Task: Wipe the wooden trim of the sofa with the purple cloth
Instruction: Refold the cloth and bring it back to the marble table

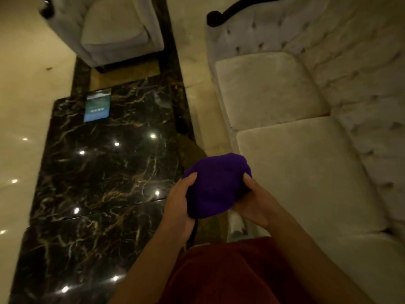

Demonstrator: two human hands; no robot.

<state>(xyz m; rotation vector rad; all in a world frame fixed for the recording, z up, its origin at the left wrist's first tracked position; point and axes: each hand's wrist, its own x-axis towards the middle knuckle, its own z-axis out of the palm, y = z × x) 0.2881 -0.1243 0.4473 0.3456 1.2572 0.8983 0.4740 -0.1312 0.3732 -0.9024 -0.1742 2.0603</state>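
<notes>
Dim warm light fills a room with a pale polished floor (26, 88). At the middle, a bunched purple cloth (215, 185) is held in the air between both hands: the left hand (179, 207) curls around its 9 o'clock side, the right hand (254, 200) closes on its 3 o'clock side. Toward 2 o'clock stretches a cream tufted sofa (306, 137), its dark wooden trim (232, 9) at 12 o'clock, well apart from the cloth. Around 9 o'clock lies a black marble table (105, 172); an armchair (114, 31) sits at 11 o'clock.

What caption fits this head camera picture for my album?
Both hands, left hand and right hand, hold the purple cloth beside the sofa.
</notes>
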